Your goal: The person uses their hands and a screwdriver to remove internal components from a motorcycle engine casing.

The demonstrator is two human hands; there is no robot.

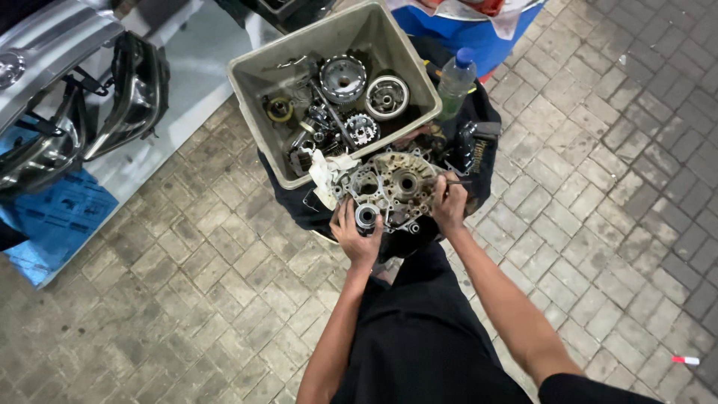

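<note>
A grey plastic bin sits at the upper middle of the frame, full of gears, round metal drums and greasy small parts. A clear bottle with a blue cap stands just right of it. A blue drum shows at the top edge. Car headlights and a bumper fill the upper left, over grey paving bricks.

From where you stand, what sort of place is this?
Probably an open-air repair spot for vehicles. Both hands work on a greasy engine casing over paving bricks, a grey tub holds gears and clutch parts, and a vehicle's headlight shows nearby.
</note>
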